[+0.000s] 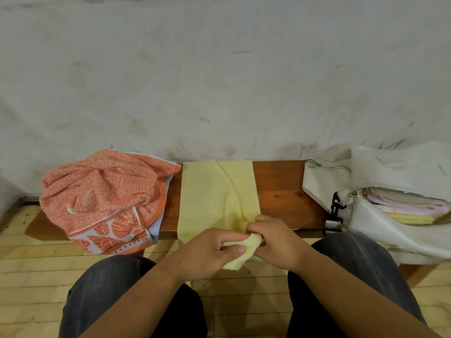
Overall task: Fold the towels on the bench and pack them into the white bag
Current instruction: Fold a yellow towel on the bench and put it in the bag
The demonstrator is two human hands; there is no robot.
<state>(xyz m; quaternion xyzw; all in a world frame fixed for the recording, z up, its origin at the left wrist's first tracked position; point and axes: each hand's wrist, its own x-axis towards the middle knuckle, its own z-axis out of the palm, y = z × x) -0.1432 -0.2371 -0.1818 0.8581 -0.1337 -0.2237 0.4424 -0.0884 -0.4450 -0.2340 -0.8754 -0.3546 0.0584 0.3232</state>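
Gaping at the right end of the surface [280, 191], the white bag [327, 176] holds folded towels [410, 208]. The left hand [207, 252] and right hand [275, 242] grip the near corner of the yellow towel [212, 196] spread mid-surface. An orange towel [105, 189] lies left, with a stained wall [219, 81] behind.

Backdrop is a pretty grubby off-white wall [219, 81], full of scuffs, smudges and a few darker stains lower down. The floor [36, 269] is pale yellowish tiles laid like narrow bricks, with some dark specks near the left edge. At the bottom you get two knees in dark grey trousers [105, 289], spread well apart.
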